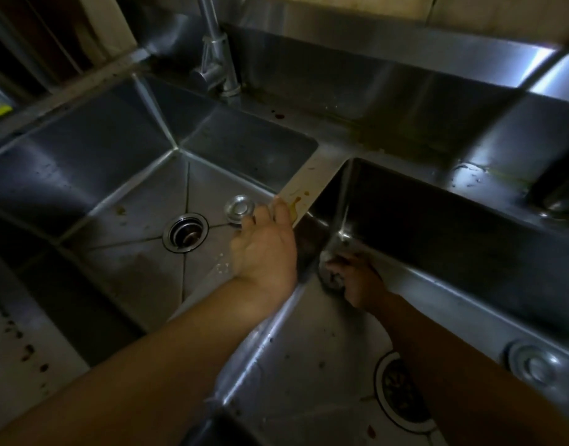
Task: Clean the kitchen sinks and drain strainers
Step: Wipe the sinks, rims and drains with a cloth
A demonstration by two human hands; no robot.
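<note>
**Scrubbing the right sink's far corner**

Gripping a grey scrubber (pixel 333 275) in the right hand (pixel 360 284), deep in the right sink (pixel 309 365). Bracing the left hand (pixel 264 249), fingers relaxed, against the stained divider (pixel 304 191). Risking a slip on wet steel, or debris packing the strainer (pixel 400 391). No readable labels anywhere.

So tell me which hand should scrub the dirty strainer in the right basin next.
Right. The right hand is already down in the right basin, gripping a scrubbing pad at its far corner, on the same floor as the debris-filled strainer. The left hand rests up on the divider, holding nothing.
</note>
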